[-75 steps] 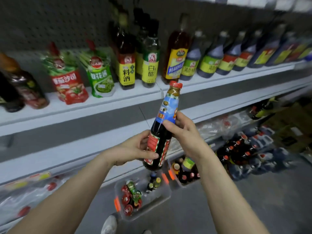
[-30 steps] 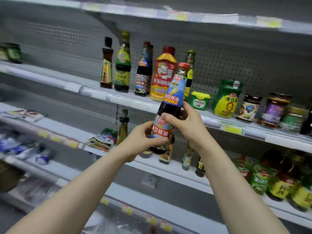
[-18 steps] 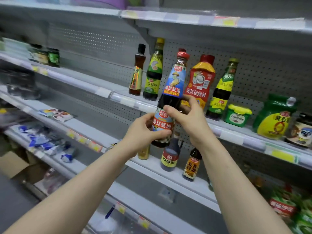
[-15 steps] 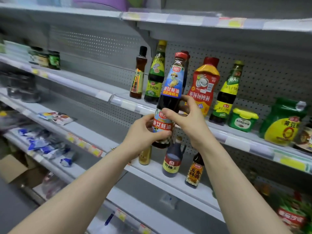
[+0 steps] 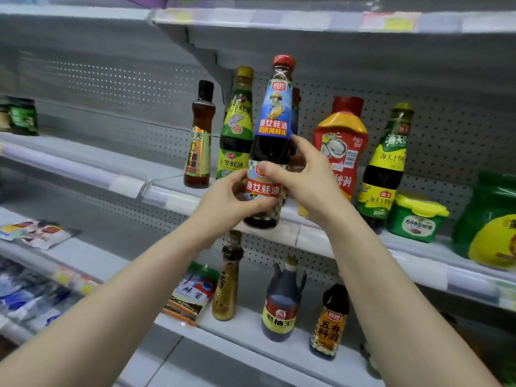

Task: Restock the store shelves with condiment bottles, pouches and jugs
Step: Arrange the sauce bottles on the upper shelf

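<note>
Both hands on the oyster sauce bottle (image 5: 269, 152), upright at shelf (image 5: 178, 201) edge: left hand (image 5: 227, 199) wraps lower body, right hand (image 5: 303, 174) pinches mid-section.

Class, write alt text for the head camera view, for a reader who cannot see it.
A person's left hand and right hand hold a red-capped, blue-labelled oyster sauce bottle nearly upright in front of a store shelf. On the shelf behind it stand a green-labelled oyster sauce bottle, a red squeeze bottle and a yellow-lidded green tub.
</note>
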`<action>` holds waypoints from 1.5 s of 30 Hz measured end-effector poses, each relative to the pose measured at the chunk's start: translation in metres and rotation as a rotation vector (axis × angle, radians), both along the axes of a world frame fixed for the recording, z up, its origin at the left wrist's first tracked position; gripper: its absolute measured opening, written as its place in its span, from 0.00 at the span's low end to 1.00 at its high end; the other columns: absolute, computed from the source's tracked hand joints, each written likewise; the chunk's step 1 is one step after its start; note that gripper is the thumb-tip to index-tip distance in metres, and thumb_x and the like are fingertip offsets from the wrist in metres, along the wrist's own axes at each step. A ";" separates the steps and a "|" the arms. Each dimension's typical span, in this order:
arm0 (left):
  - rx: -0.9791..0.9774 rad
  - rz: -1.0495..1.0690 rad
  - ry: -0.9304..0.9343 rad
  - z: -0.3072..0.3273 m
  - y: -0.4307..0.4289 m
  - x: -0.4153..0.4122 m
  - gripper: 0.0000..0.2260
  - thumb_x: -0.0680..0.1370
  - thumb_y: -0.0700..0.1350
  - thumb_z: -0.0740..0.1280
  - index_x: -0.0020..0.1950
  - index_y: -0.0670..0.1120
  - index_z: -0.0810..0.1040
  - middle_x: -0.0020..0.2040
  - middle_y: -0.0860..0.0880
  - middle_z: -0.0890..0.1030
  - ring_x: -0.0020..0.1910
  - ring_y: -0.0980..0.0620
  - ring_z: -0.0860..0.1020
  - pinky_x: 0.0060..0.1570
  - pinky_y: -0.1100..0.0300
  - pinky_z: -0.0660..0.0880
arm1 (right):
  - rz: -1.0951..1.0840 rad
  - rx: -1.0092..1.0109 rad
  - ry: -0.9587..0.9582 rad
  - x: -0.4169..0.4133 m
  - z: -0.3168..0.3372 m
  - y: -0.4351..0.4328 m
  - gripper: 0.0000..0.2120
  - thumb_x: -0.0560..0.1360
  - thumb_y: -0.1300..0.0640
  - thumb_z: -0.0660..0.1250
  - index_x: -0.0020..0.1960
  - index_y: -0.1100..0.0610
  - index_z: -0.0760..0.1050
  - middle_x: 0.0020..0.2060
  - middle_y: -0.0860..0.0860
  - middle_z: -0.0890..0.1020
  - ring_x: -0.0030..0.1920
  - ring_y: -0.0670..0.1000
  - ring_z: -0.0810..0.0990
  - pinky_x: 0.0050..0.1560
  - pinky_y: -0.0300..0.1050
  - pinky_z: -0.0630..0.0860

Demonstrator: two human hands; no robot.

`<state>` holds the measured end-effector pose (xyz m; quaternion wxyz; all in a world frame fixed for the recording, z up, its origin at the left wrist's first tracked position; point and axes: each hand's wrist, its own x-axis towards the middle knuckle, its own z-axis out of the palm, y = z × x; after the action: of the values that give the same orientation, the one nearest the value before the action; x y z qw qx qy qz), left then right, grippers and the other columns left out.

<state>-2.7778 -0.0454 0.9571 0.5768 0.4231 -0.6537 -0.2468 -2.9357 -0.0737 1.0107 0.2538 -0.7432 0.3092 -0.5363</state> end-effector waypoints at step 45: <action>-0.052 -0.070 -0.229 0.017 -0.104 0.019 0.21 0.73 0.52 0.73 0.64 0.49 0.76 0.56 0.52 0.82 0.54 0.52 0.79 0.56 0.51 0.78 | -0.459 0.114 0.030 0.043 -0.015 -0.056 0.23 0.75 0.59 0.73 0.68 0.53 0.72 0.57 0.51 0.83 0.57 0.52 0.83 0.59 0.59 0.80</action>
<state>-2.7585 -0.1493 0.9745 0.5003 0.4104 -0.7358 -0.1997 -2.8923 -0.1298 0.9958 0.1624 -0.6456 0.5036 -0.5507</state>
